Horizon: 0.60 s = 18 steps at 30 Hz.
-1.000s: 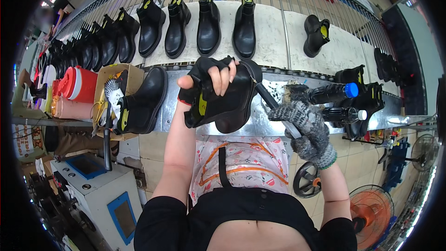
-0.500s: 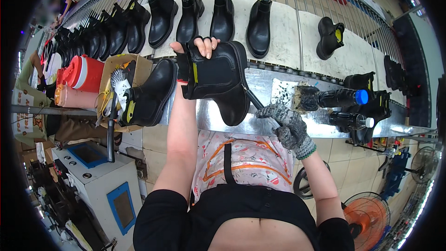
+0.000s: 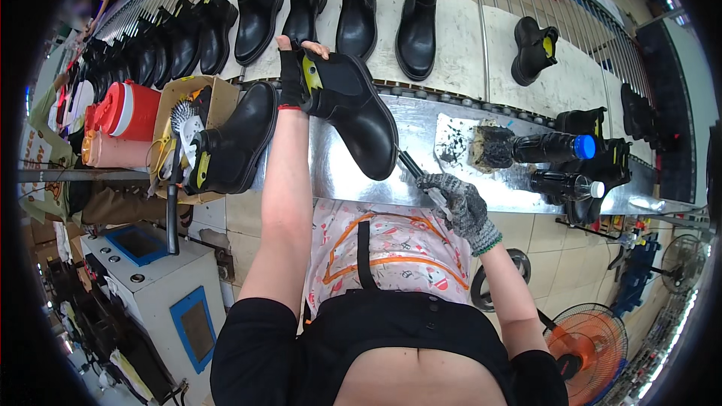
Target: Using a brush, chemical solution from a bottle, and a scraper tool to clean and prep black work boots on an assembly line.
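My left hand (image 3: 291, 79), in a black fingerless covering with a red edge, grips a black ankle boot (image 3: 353, 116) by its shaft. The boot is tilted, toe toward me and to the right, its yellow-green lining showing at the opening. A knitted grey glove covers my right hand (image 3: 460, 203), whose fingers are closed around a slim dark pen-like tool (image 3: 410, 165). The tool's thin tip is at the sole edge near the toe; whether it touches, I cannot tell. Another black boot (image 3: 239, 139) lies left of my left forearm.
Beyond the metal ledge (image 3: 342, 173), black boots (image 3: 357, 15) stand in a row on a pale conveyor. At right are a stained white sheet with a dark block (image 3: 492, 147), a blue-capped bottle (image 3: 553, 148) and a white-capped bottle (image 3: 565, 185). A cardboard box (image 3: 219, 105) and red jug (image 3: 128, 109) stand left.
My left hand has turned the boot, swinging its toe to the right. The tool tip has gone from farther back along the sole edge to near the toe. The view has shifted slightly.
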{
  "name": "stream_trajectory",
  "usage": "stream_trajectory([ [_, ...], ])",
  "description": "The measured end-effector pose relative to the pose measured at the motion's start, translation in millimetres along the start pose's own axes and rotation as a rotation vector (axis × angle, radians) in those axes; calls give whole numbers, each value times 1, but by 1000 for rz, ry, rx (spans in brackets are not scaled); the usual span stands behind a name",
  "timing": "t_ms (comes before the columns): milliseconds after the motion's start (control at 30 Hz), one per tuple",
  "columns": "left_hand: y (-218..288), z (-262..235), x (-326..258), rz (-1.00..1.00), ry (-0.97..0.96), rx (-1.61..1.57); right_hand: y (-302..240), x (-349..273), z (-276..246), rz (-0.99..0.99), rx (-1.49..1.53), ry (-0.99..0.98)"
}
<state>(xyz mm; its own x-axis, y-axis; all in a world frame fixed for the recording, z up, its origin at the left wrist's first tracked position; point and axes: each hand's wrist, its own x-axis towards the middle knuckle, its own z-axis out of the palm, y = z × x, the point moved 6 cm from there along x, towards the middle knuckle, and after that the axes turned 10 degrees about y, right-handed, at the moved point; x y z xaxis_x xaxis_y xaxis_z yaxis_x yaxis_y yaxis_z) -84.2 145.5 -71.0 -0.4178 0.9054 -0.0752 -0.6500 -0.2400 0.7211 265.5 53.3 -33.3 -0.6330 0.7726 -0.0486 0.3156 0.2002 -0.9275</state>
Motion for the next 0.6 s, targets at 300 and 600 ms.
stream_trajectory([
  [300,-8,-12,12,169,182,173,45,-17,7,447,626,181],
  [600,12,-23,-26,688,229,856,62,-31,11,613,1128,298],
])
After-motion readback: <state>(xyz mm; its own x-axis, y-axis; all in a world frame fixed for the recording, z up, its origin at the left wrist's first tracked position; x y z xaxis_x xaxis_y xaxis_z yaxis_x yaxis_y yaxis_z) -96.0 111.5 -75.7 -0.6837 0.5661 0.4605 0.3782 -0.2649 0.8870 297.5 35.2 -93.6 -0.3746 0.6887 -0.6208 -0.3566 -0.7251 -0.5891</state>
